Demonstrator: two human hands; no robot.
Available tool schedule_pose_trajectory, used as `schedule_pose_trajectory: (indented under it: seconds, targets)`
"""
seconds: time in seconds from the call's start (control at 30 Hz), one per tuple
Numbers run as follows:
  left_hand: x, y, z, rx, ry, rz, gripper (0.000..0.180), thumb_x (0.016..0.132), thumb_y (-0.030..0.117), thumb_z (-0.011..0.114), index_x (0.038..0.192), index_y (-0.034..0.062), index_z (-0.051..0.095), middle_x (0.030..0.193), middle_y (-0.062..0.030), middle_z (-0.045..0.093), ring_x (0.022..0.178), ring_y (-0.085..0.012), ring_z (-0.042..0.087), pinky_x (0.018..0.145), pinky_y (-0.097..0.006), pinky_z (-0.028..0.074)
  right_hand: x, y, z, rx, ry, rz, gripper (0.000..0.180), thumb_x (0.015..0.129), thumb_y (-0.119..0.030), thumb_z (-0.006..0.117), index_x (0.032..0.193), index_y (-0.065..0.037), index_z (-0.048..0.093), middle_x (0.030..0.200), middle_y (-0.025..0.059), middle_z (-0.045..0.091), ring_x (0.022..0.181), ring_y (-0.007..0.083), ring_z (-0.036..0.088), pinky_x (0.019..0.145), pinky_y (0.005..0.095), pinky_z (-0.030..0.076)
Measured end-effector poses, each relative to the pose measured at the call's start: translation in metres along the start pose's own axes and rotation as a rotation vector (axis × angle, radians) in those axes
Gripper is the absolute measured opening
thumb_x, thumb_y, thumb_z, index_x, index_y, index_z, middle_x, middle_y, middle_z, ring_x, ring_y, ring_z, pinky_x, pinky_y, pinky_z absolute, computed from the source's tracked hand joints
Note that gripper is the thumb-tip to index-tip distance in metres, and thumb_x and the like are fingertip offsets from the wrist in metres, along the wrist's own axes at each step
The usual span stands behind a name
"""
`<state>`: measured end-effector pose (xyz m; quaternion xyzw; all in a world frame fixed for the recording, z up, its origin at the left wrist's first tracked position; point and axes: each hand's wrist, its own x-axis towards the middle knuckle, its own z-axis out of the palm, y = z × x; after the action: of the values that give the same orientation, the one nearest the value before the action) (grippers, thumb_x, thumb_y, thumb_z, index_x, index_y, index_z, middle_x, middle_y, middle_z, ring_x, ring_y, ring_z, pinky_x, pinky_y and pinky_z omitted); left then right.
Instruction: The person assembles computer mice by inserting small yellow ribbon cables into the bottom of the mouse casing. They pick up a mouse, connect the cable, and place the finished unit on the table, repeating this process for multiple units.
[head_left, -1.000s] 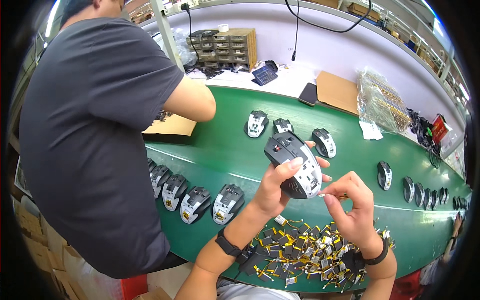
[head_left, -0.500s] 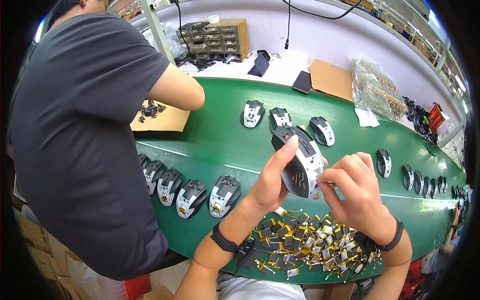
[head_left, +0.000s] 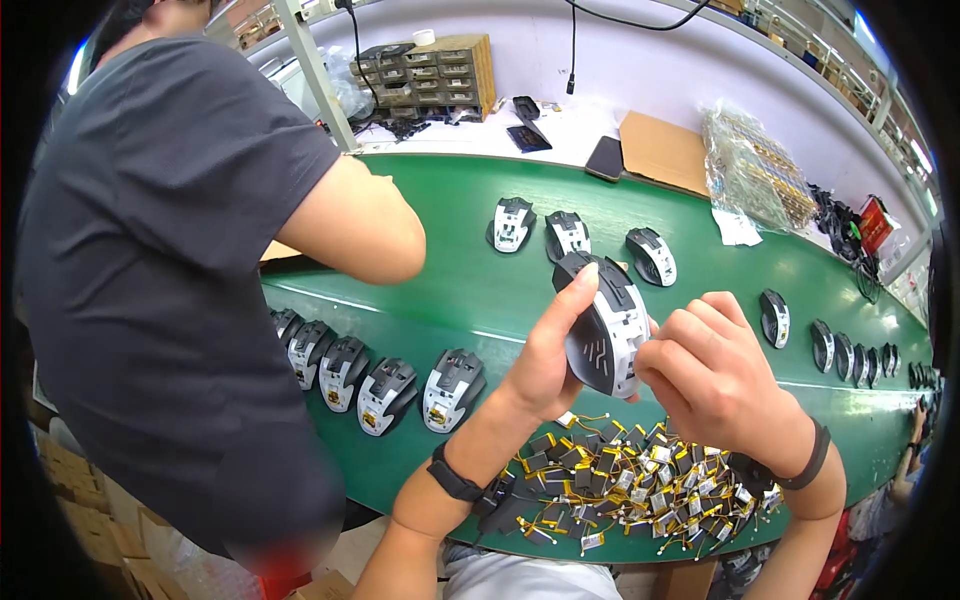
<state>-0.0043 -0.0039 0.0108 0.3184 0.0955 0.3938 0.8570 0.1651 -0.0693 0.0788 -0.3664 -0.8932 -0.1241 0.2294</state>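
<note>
My left hand (head_left: pixel 545 368) is wrapped round a black and white computer mouse (head_left: pixel 608 335), its thumb along the upper side. The mouse is held tilted above the bench, its white inner frame partly showing. Against the mouse's near right end, my right hand (head_left: pixel 715 380) is closed in a pinch; whatever lies between those fingertips is hidden. Below both hands spreads a heap of small battery packs (head_left: pixel 640 485) with yellow tape and thin wires. Just beyond the held mouse lie three partly assembled mice, one of them a white-framed mouse (head_left: pixel 652 257).
Several mice with yellow-taped batteries, including one mouse (head_left: pixel 452 392), line the left side. More mice (head_left: pixel 775 318) run off to the right along the green bench (head_left: pixel 430 260). A co-worker in a dark shirt (head_left: pixel 180 260) stands close at left, elbow over the bench. Behind are a phone (head_left: pixel 604 158) and cardboard (head_left: pixel 662 152).
The co-worker's elbow has come nearer and now covers most of the cardboard with small black parts. My right hand has turned slightly at the mouse's end.
</note>
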Motion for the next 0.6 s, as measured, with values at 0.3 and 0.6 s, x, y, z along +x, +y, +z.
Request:
schedule_pose_trajectory:
  seconds: [0.3, 0.6]
  targets:
    - [0.008, -0.009, 0.007, 0.027, 0.244, 0.152, 0.042, 0.101, 0.046, 0.043, 0.097, 0.0073, 0.059, 0.082, -0.0066, 0.065, 0.064, -0.0142, 0.064, 0.050, -0.032, 0.055, 0.003, -0.012, 0.007, -0.158, -0.026, 0.055, 0.021, 0.064, -0.010, 0.067, 0.082, -0.005, 0.058, 0.081, 0.0070, 0.052, 0.071, 0.0217, 0.052, 0.071, 0.0371, 0.041]
    - [0.004, -0.004, -0.004, 0.026, 0.117, 0.050, 0.043, 0.099, 0.049, 0.045, 0.099, 0.0085, 0.059, 0.086, -0.0092, 0.067, 0.074, -0.0149, 0.067, 0.067, -0.029, 0.056, 0.005, -0.009, 0.014, 0.084, 0.049, 0.165, 0.022, 0.066, 0.002, 0.071, 0.084, -0.005, 0.061, 0.074, 0.0060, 0.050, 0.067, 0.0253, 0.050, 0.067, 0.0375, 0.038]
